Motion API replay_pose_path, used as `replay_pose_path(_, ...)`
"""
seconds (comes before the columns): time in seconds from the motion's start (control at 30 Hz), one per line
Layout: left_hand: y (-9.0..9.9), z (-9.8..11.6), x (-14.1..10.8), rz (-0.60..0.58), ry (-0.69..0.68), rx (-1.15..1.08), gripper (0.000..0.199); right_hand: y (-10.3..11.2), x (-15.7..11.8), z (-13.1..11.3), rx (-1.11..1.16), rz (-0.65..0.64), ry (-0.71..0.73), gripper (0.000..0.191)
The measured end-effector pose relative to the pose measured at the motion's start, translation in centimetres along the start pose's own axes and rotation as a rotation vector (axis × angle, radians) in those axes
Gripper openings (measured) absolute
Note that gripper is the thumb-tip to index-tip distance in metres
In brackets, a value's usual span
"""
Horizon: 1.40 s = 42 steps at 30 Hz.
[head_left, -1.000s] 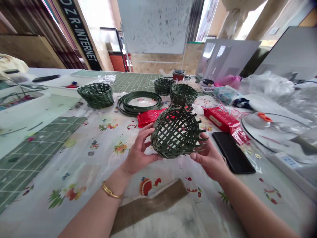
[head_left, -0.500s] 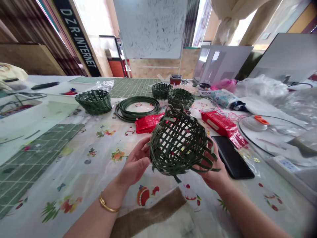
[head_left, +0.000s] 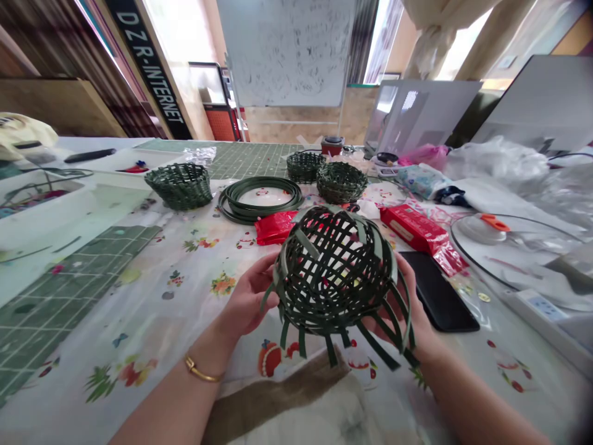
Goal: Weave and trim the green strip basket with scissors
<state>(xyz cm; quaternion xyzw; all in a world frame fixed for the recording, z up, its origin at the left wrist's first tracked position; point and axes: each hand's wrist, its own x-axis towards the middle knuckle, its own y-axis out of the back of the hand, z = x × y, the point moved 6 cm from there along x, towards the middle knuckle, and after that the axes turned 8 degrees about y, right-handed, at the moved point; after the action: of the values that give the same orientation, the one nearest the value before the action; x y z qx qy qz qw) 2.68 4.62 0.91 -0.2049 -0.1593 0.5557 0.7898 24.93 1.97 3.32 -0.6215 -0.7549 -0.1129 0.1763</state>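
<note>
A dark green woven basket is held just above the table, its open weave facing me and loose strip ends sticking out around its rim. My left hand grips its left side, thumb on the near edge. On the right side my right hand holds it, the fingers partly hidden behind the basket and its loose strips. Beyond it lie a coil of green strip and a red packet.
Three woven baskets stand farther back: one at left, two near the middle. Right of my hands are a black phone, a long red packet and a power strip. White trays stand at left.
The basket has tilted and turned between my hands, so more loose strips hang along its near edge. Both hands still hold it. The view has shifted slightly.
</note>
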Motion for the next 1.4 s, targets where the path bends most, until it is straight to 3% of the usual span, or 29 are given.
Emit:
replay_pose_path(0.2,-0.3,0.2,0.0,-0.024,-0.047,0.032,0.059,0.4,0.3,0.4,0.027,0.041,-0.086,0.086)
replay_pose_path(0.33,-1.2,-0.2,-0.1,-0.083,0.014,0.006,0.059,1.0,0.0,1.6,0.013,0.064,-0.139,0.091)
replay_pose_path(0.5,-2.5,-0.9,-0.4,-0.216,0.114,-0.047,0.072,1.5,-0.4,4.3,0.157,0.064,-0.208,0.092)
replay_pose_path(0.6,-2.5,-1.3,-0.6,-0.242,0.164,-0.084,0.072,1.0,0.0,4.3,0.186,0.03,-0.161,0.086)
replay_pose_path(0.7,-2.1,-1.6,-0.8,-0.249,0.203,-0.087,0.065,0.3,0.4,2.8,0.129,-0.007,-0.053,0.085)
replay_pose_path(0.93,0.3,-0.8,0.1,0.002,0.059,0.025,0.043,0.8,0.7,-1.7,-0.161,0.021,0.239,0.093)
replay_pose_path(1.03,0.1,0.4,0.0,0.006,0.014,0.008,0.04,1.2,1.1,-1.1,-0.135,0.01,0.247,0.091)
replay_pose_path(1.13,0.0,2.2,-0.3,0.063,-0.12,-0.007,0.038,1.2,0.9,-0.1,-0.136,-0.004,0.277,0.087)
replay_pose_path(1.23,0.1,3.5,-0.6,0.142,-0.263,-0.017,0.034,0.4,-0.1,-1.0,-0.322,-0.045,0.465,0.074)
replay_pose_path(1.3,0.4,3.4,-0.5,0.212,-0.258,0.014,0.031,-0.7,-0.9,-2.4,-0.479,-0.139,0.6,0.079)
replay_pose_path(1.4,1.4,2.2,-0.4,0.381,-0.084,0.17,0.026,-2.6,-1.7,-3.9,-0.62,-0.345,0.665,0.085)
